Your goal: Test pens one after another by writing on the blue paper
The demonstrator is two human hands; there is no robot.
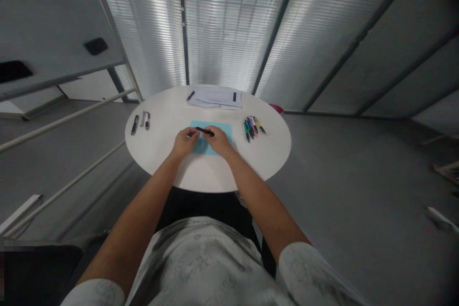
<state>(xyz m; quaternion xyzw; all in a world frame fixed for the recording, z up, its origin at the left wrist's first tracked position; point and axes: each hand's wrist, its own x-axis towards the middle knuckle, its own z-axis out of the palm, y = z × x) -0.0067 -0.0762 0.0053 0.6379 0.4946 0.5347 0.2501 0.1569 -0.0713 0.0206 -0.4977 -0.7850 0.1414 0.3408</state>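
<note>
A dark pen (205, 131) is held over a light-blue sheet (226, 130) on a round white table (204, 179). My right hand (218, 141) is closed on the pen, whose left end reaches toward the other hand. Close beside it, my left hand (184, 142) has its fingers pinched together at the sheet's left side. Something small and dark shows at those fingertips, too small to name. I cannot tell whether the left fingers touch the pen. Parts of the sheet are hidden under both hands.
Several coloured pens (254, 126) lie in a group on the right. Three pens or markers (135, 125) lie at the left. A stack of papers (215, 97) with a dark pen (191, 95) on it sits at the back. White rails (68, 119) run left of the table.
</note>
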